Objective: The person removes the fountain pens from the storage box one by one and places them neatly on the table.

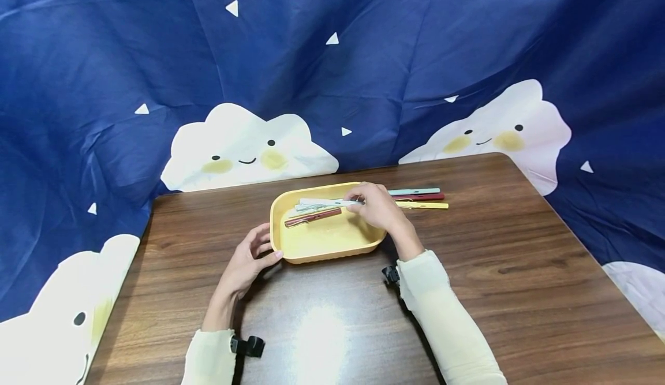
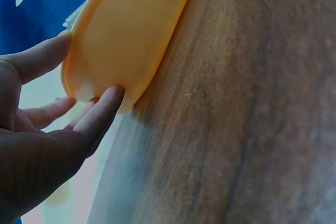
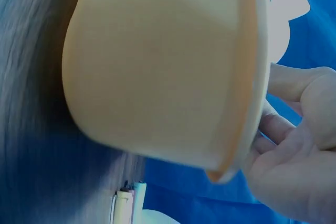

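A yellow tray with rounded corners stands on the table, several pens lying inside toward its back left. Among them is a dark red pen with a metal clip. My right hand is over the tray's back right part and pinches a pale blue pen between thumb and fingers, the pen pointing left. At the left end of the tray, my left hand holds the corner. Its thumb touches the rim and its other fingers lie against the outer wall.
Right of the tray, beyond my right hand, lie a light blue pen, a dark red pen and a yellow pen side by side. The brown wooden table ends at a blue cloth with clouds behind it.
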A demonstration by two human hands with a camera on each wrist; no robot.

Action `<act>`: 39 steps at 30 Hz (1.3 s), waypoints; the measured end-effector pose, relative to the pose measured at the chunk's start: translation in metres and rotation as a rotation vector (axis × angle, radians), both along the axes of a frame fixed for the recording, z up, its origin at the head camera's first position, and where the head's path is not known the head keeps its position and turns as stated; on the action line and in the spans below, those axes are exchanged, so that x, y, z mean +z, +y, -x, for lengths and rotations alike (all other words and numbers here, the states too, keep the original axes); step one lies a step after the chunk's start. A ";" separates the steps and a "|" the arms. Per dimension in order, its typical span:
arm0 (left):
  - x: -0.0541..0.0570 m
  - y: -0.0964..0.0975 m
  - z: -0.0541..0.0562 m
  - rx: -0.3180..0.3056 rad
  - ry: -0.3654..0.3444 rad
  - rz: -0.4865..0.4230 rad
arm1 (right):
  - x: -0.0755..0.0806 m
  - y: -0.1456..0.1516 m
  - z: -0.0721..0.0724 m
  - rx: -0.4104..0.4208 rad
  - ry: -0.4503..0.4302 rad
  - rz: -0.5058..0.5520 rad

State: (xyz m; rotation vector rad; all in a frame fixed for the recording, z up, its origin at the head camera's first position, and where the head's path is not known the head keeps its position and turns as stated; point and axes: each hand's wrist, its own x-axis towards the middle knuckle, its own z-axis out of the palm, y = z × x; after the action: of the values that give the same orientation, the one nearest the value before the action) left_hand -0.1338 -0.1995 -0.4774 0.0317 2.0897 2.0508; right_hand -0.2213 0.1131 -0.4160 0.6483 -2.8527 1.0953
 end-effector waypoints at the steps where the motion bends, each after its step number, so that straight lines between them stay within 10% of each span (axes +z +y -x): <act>1: 0.000 0.000 0.000 0.000 -0.001 -0.001 | 0.000 0.001 0.000 -0.001 0.003 -0.001; 39: -0.001 0.000 0.000 -0.001 -0.005 -0.015 | 0.005 0.050 0.002 -0.078 0.032 0.026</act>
State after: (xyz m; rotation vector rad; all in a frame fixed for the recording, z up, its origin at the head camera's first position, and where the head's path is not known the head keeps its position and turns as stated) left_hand -0.1343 -0.2000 -0.4788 0.0299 2.0707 2.0639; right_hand -0.2230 0.1635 -0.4108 0.5426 -2.8059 1.0988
